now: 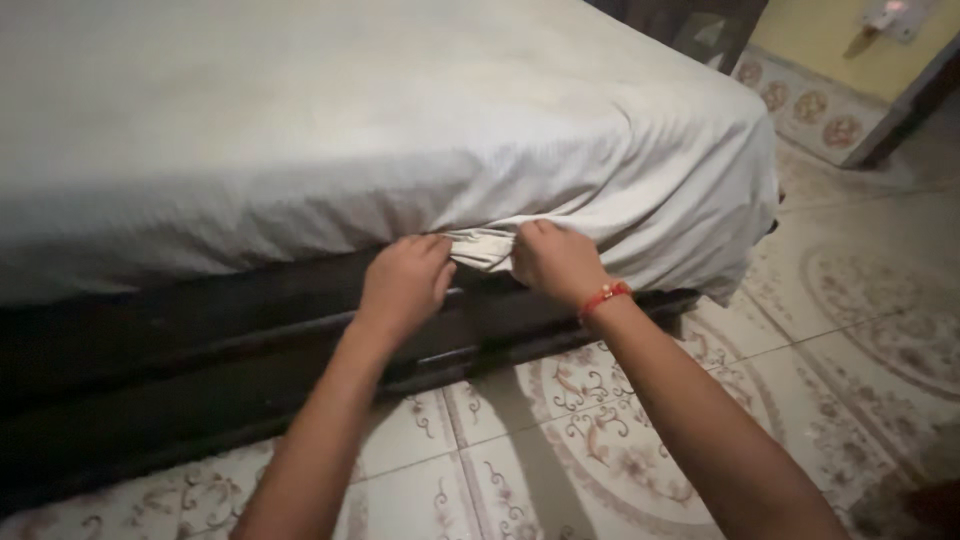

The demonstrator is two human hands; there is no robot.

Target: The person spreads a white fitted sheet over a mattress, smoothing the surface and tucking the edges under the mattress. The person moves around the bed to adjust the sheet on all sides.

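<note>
A pale grey bed sheet [400, 110] covers a mattress on a dark wooden bed frame [150, 350]. My left hand [405, 280] and my right hand [555, 262] both grip the bunched edge of the sheet [482, 246] at the side of the mattress, just above the frame. The fingers of each hand are curled into the fabric. A red thread band [605, 296] circles my right wrist. The sheet hangs loose over the bed's corner [720, 220] to the right.
Patterned floor tiles [600, 440] lie under my arms and stretch right. A yellow wall with a tiled skirting [810, 105] stands at the upper right, with a switch plate [890, 15] on it. Dark furniture [690, 25] shows behind the bed.
</note>
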